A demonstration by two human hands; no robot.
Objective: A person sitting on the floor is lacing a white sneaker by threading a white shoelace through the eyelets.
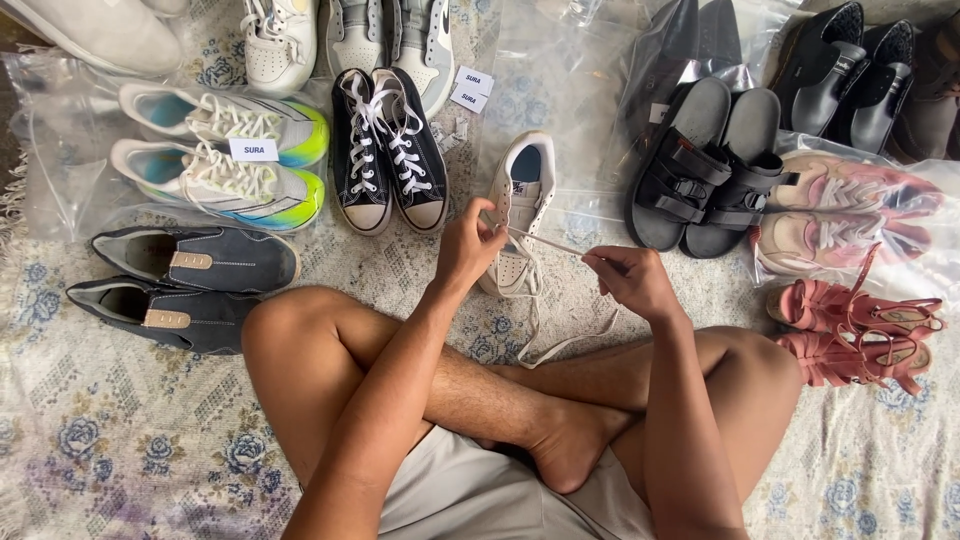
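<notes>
A white low sneaker point(519, 195) lies on the patterned rug in front of my crossed legs, toe toward me. My left hand point(466, 246) pinches its white shoelace point(548, 243) at the shoe's eyelets. My right hand point(632, 279) grips the same lace farther right, so the lace runs taut between both hands. A loose length of lace point(560, 345) trails down onto the rug by my shin.
Pairs of shoes ring me: black canvas sneakers point(388, 150), neon-soled runners point(225, 160), grey slip-ons point(180, 285), black sandals point(705, 165), pink sneakers in a plastic bag point(850, 215), pink strappy sandals point(860, 335), black leather shoes point(850, 75). The floral rug point(120, 440) lies beneath.
</notes>
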